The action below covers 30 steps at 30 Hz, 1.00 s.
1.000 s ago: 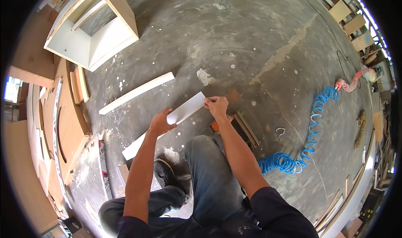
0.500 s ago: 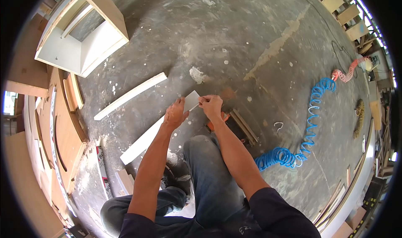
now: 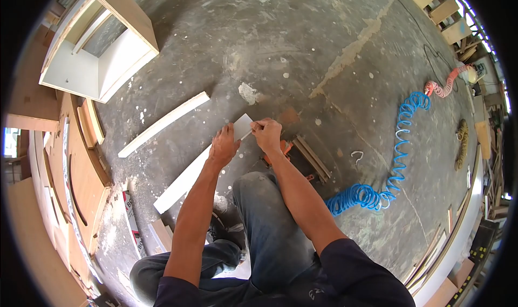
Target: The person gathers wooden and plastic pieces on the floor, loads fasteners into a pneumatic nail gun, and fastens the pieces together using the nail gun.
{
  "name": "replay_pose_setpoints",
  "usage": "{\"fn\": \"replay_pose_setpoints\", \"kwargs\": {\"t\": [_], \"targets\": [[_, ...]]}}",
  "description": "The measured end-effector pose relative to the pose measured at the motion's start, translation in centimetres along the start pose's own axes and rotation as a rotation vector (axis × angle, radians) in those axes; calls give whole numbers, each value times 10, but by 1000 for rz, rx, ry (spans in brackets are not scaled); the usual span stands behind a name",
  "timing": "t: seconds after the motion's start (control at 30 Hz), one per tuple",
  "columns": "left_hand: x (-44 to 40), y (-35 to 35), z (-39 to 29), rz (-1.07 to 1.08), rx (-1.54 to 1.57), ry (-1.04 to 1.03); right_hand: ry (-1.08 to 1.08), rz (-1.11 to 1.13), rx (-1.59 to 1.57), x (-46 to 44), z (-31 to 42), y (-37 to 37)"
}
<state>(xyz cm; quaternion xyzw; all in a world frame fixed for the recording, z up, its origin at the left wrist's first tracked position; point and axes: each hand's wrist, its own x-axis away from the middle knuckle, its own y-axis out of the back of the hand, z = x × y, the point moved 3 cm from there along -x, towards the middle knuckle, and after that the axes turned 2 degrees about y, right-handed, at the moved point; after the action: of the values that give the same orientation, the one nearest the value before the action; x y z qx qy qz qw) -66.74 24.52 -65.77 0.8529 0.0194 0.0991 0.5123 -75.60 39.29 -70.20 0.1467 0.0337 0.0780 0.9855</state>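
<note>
A long, narrow white board (image 3: 186,181) slants across the floor in front of my knees. My left hand (image 3: 223,146) grips it near its far end, with the fingers laid over the top face and the thumb at the near edge. At the board's far right corner is my right hand (image 3: 267,133), its thumb and fingers pinched together. A thin light line shows along the edge between both hands; I cannot make out whether it is a separate piece in the right fingers. Beside my right forearm lies an orange tool (image 3: 283,151), partly hidden.
Another white strip (image 3: 164,124) lies beyond the board. A white-lined cabinet carcass (image 3: 127,58) stands upper left. Brownish bars (image 3: 313,160) lie by the orange tool. A coiled blue air hose (image 3: 359,198) runs right to a red coil (image 3: 445,91). Wood panels (image 3: 86,145) line the left.
The view has shifted slightly. Both hands stay at the board's far end; the left fingers lie a little flatter and the right hand has moved slightly along the edge.
</note>
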Motion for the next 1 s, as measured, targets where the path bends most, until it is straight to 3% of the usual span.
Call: {"fn": "replay_pose_setpoints", "kwargs": {"t": [0.73,1.0], "targets": [[0,-4,0,-40,-8,25,21,45,30,0,0,1],[1,-5,1,-44,2,40,63,-2,-117,10,-17,-14]]}}
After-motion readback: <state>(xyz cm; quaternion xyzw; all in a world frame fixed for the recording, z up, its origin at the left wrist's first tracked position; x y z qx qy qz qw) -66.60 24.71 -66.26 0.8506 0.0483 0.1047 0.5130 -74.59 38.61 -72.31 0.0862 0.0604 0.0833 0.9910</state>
